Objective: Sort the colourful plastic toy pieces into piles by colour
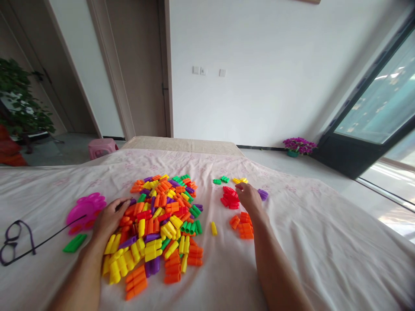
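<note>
Glasses (13,244) lie at eight o'clock, a pink stool (101,148) at nine, a leafy plant (22,101) at ten, wall plates (203,71) at twelve, purple flowers (300,145) at three.

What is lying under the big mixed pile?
Pale cloth shows around its edges; beneath the pile, everything is covered, so I cannot tell what lies there.

To the right of the heap (158,216), a strip of bare cloth (215,276) gives a way through, interrupted only by a lone yellow piece (214,228). Past that strip from the heap, the red cluster (230,198), orange cluster (242,225) and right forearm (275,255) stand in the way. Farthest right of the heap, the cloth lies open. Left of the heap, the left forearm (81,268), pink tray (78,212), green piece (75,243) and glasses (13,244) obstruct passage.
</note>
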### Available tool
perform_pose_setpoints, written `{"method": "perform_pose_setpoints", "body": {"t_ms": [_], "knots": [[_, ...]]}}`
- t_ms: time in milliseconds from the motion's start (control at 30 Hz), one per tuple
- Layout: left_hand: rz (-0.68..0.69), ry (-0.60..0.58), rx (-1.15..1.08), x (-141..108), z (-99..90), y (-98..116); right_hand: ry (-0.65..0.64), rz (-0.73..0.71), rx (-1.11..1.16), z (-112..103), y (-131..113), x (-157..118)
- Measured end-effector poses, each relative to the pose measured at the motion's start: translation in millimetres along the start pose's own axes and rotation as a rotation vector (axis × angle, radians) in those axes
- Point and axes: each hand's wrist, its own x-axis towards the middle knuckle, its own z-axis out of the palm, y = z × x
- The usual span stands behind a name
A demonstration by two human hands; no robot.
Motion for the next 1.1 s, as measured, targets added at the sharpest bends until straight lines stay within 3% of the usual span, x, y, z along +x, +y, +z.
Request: {"method": "perform_pose_setpoints", "body": {"t_ms": [133, 300, 500, 633, 800, 1000, 1100], "knots": [[-0.005, 0.003, 0.003, -1, -0.4, 2, -0.047, -0.136, 0.114, 12, -20, -7], [-0.003, 0.015, 0.003, -1, -0.8, 2, -0.320, -0.410, 0.322, 34, -57, -28], [0.007, 0.009, -0.015, 0, 0.1, 1, -0.453, -0.512, 0.196, 49, -83, -52], [0.025, 0.016, -0.016, 1, 0.1, 0, -0.438, -0.519, 0.166, 52, -85, -57], [0.014, 0.013, -0.007, 1, 0.5, -1, -0.371, -0.456, 0.305, 54, -75, -45], [-0.011, -0.013, -0.020, 3, 2.1, -6, -0.055, -0.133, 0.557, 56, -54, -16], [-0.009, -0.010, -0.019, 4, 2.2, -7, 0.059, -0.039, 0.715, 55, -47, -8]]}}
